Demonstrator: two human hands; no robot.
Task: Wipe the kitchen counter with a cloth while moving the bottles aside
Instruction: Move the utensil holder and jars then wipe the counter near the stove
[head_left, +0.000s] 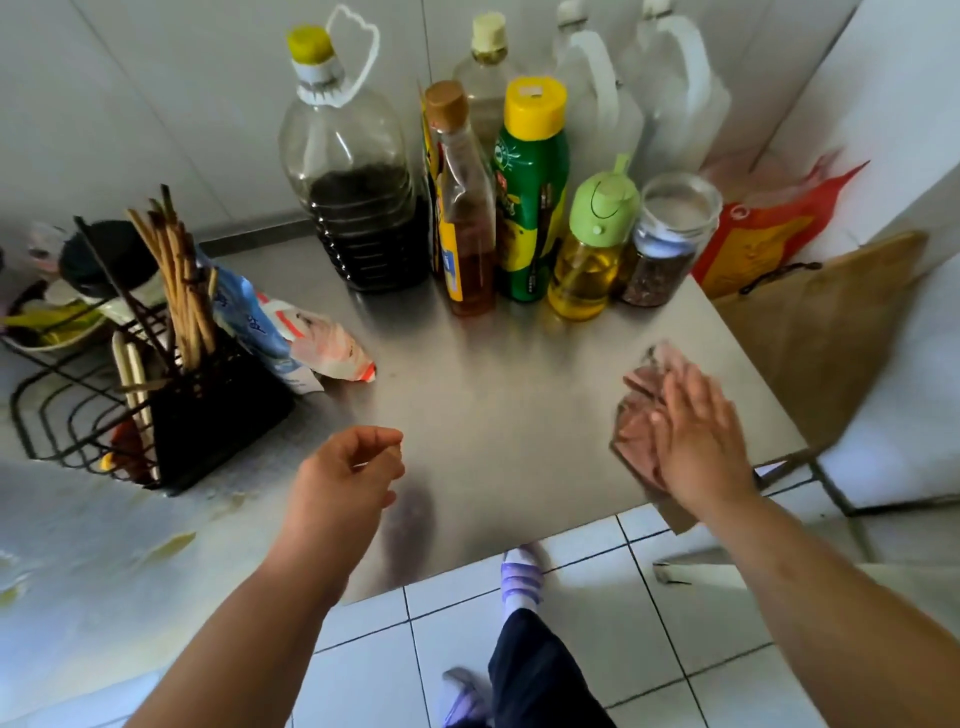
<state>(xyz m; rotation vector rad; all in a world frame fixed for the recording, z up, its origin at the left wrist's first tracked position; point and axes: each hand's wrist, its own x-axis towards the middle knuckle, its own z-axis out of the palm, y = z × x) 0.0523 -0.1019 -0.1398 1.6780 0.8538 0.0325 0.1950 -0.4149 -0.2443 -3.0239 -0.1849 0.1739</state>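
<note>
My right hand (698, 441) lies flat on a pinkish-brown cloth (636, 415), pressing it onto the steel counter (493, 415) near its right edge. My left hand (345, 470) hovers over the counter's front, fingers loosely curled, holding nothing. At the back stand the bottles: a big clear jug of dark liquid (353, 182), a slim amber bottle with a brown cap (465, 218), a green bottle with a yellow cap (527, 197), a small oil bottle with a green lid (592, 249) and a glass jar (667, 239).
A black wire rack with chopsticks (171, 364) and plastic packets (311, 338) occupy the left. White jugs (644, 93) stand against the back wall. A red bag (763, 228) and a brown paper bag (831, 332) sit past the counter's right edge. White floor tiles lie below.
</note>
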